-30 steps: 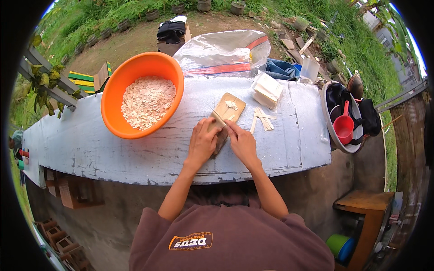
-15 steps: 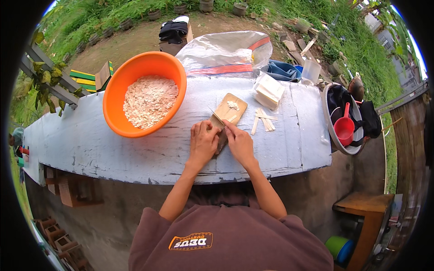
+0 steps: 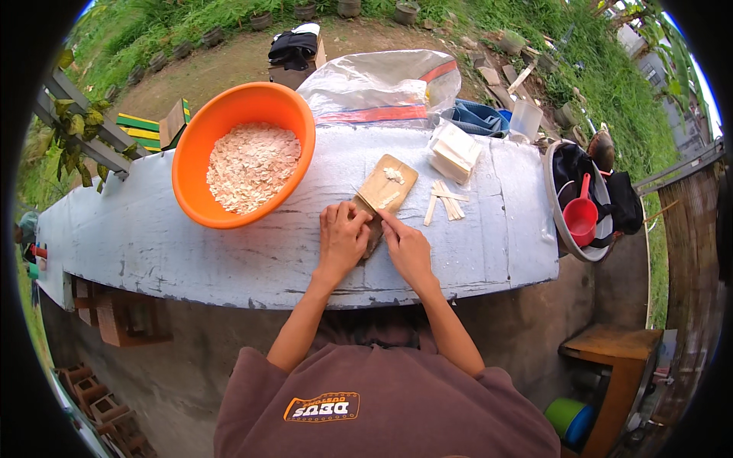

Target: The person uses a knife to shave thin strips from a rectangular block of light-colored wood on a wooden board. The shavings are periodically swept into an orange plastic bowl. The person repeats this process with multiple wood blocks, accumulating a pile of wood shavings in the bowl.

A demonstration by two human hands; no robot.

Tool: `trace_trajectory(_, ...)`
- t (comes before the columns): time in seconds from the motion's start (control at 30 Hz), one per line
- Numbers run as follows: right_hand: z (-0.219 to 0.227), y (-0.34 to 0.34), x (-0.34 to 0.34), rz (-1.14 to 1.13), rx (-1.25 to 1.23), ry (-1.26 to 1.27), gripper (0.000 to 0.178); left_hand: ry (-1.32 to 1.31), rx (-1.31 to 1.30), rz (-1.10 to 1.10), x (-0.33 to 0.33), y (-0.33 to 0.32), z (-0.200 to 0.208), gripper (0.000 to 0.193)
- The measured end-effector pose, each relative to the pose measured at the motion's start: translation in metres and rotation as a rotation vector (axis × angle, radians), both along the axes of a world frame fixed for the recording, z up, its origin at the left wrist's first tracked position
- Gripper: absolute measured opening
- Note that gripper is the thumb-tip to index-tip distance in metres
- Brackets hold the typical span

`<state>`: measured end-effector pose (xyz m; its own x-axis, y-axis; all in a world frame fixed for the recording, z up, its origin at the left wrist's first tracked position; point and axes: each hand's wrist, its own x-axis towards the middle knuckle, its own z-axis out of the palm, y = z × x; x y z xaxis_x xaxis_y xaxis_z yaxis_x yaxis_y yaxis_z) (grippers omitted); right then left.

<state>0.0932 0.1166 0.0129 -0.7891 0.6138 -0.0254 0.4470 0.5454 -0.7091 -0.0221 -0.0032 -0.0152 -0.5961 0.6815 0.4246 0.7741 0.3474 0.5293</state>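
A wooden cutting board (image 3: 398, 177) lies at a slant in front of me on the table. My right hand (image 3: 408, 246) is closed round the handle of a knife (image 3: 365, 204), whose thin blade crosses the board toward the upper left. Curled fingers of my left hand (image 3: 342, 234) press on the board just on the near side of the blade; what they hold is hidden. Small pale slices (image 3: 389, 199) lie right beyond the blade. Farther up the board is a little heap of pale flakes (image 3: 393, 175). Several flat pale strips (image 3: 445, 203) lie crossed to the right of the board.
A large orange basin (image 3: 183, 179) of pale flakes (image 3: 252, 168) stands at left on the white-grey table (image 3: 229, 267). Behind the board are a clear plastic sack (image 3: 366, 84) and a wrapped stack of pale strips (image 3: 455, 152). A bucket (image 3: 551, 172) with a red dipper (image 3: 581, 216) stands right.
The knife blade has dipped slightly toward the board, and my right hand has shifted a little. My left hand stays almost in place. The whole view has moved very slightly.
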Motion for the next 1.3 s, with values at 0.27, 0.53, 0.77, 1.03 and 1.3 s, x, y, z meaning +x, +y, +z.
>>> trace_trajectory(0.27, 0.013, -0.004, 0.015, 0.004, -0.086, -0.008, 0.032, 0.008, 0.019, 0.055, 0.002, 0.002, -0.005, 0.01)
trace_trajectory(0.53, 0.005, -0.01, 0.005, -0.005, -0.048, 0.014, 0.032, -0.006, 0.04, 0.054, 0.001, 0.003, -0.001, 0.01)
trace_trajectory(0.77, 0.01, -0.006, 0.003, 0.024, -0.04, 0.028, 0.032, -0.028, 0.097, 0.13, 0.001, 0.005, -0.01, 0.014)
trace_trajectory(1.03, 0.008, -0.022, 0.018, -0.002, -0.04, -0.015, 0.032, -0.063, 0.095, 0.134, 0.003, 0.004, -0.009, 0.015)
trace_trajectory(1.3, 0.0, -0.013, -0.004, 0.021, -0.067, 0.132, 0.032, -0.146, 0.141, 0.14, 0.004, -0.006, -0.011, 0.012)
